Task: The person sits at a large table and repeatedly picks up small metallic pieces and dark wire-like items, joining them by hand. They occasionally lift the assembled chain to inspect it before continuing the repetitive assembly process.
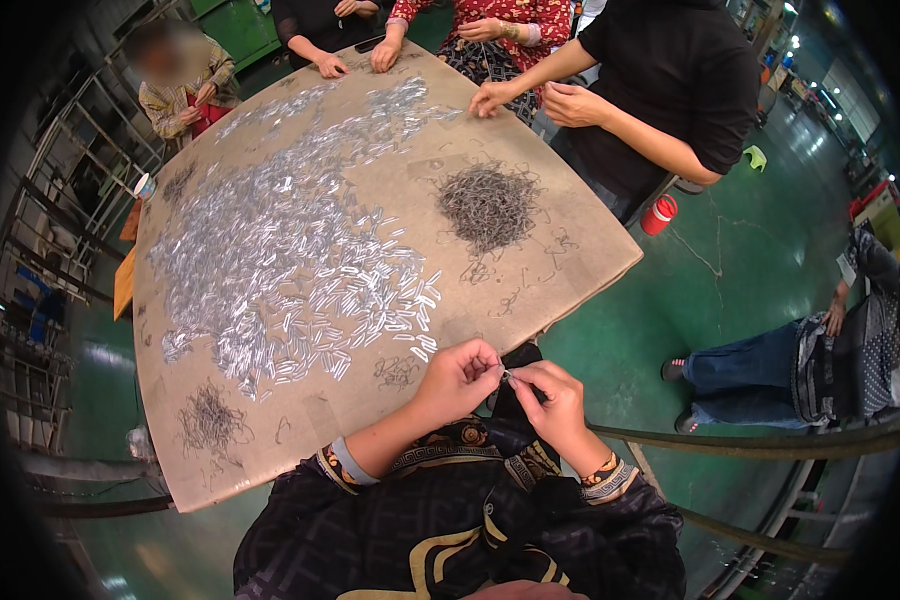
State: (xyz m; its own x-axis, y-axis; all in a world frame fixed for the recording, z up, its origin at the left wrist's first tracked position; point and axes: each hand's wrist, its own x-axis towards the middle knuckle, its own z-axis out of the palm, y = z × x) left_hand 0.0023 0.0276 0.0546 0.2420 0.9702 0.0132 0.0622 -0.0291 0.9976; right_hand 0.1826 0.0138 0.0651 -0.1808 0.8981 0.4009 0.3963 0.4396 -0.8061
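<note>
Just past the table's near edge, my left hand (462, 380) and my right hand (550, 400) are pinched closed, their fingertips almost meeting. Between them shows a small shiny piece (507, 375), mostly hidden by the fingers. Its exact kind is too small to tell. On the table beyond my left hand lies a wide spread of small, slim, shiny silver pieces (310, 290). A small scatter of thin dark wire-like bits (397, 372) is the nearest group to my left hand.
The brown-covered table (570, 230) carries a large heap of dark wire-like bits (488, 205) and a smaller one (210, 418). Several people work around its far side. A red container (659, 215) stands on the green floor, and another person (800, 370) is at the right.
</note>
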